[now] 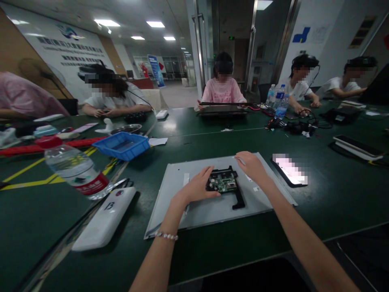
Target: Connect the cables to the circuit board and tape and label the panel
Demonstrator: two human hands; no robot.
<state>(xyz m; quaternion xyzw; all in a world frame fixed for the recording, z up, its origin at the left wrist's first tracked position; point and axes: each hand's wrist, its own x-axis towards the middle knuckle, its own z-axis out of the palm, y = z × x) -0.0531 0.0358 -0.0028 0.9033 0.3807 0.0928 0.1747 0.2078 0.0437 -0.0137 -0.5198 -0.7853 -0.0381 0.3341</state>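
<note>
A flat light-grey panel (176, 172) lies on the table in front of me. On it sits a green circuit board (224, 185) in a black plastic bracket (239, 200), with one arm of the bracket reaching toward me. My left hand (199, 187) is at the board's left side, thumb and fingers spread; its fingertips overlap the board's edge, and I cannot tell how firmly they touch. Near the panel's far right edge, my right hand (252, 165) is held with thumb and fingers apart and bent downward, right of the bracket. Nothing shows between its fingers.
Right of the panel lies a lit phone (290, 170). To the left are a white power bank (106, 219), a tilted water bottle (77, 170) and a blue tray (123, 146). Several people sit around the table; one across handles a dark flat panel (223, 109).
</note>
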